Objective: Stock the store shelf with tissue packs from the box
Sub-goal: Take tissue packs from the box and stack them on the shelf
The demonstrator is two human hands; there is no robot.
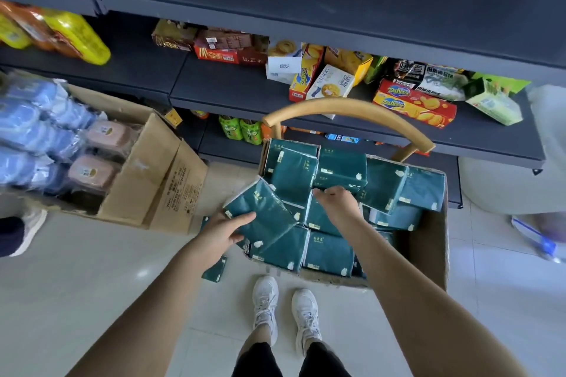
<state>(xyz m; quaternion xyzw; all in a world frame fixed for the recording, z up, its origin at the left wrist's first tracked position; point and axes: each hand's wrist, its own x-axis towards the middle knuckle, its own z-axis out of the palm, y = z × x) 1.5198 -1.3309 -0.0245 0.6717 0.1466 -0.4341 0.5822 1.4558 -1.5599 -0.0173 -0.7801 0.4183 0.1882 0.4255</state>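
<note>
An open cardboard box [428,242] stands on the floor in front of me, filled with several dark green tissue packs [340,168]. My left hand [226,231] grips one tilted green tissue pack [260,211] at the box's left edge, thumb on top. My right hand [338,203] reaches into the middle of the box, its fingers curled round the edge of another green pack [321,219]. The dark shelf [232,86] runs across the view behind the box.
A wooden chair back [343,107] arches over the box's far side. A second cardboard box [153,180] with blue and pink packs stands at left. Snack boxes [410,104] fill the shelf's right. One green pack [216,269] lies on the floor. Another person's shoe [29,226] is at far left.
</note>
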